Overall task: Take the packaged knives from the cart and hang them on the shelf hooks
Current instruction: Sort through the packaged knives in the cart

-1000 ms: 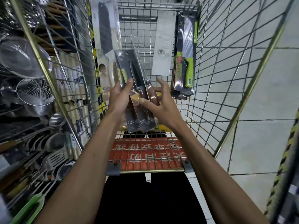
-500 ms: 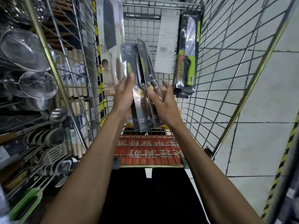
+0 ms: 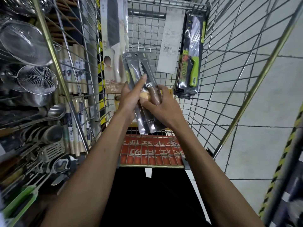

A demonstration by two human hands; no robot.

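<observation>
Head view. Clasped between both hands above the cart floor: a fanned stack of packaged knives, roughly upright, tops tilted leftward. Gripped on the left edge by the left hand, one digit lying straight up the front face, other fingers hidden behind the packs. Clamped on the right edge by the right hand, thumb across the front, fingers curled round at handle height. Cannot count the packs: overlapping, glare on the film, only one serrated blade clear. Beyond the grip, hanging on the far wire wall: green-handled knife packs to the right, a white-handled knife pack to the left with top cut off, a white card between. Below the grip, a red sign, lettering partly under wires. Left of the grip, outside the cart, strainers and ladles, blurred toward the edge.
</observation>
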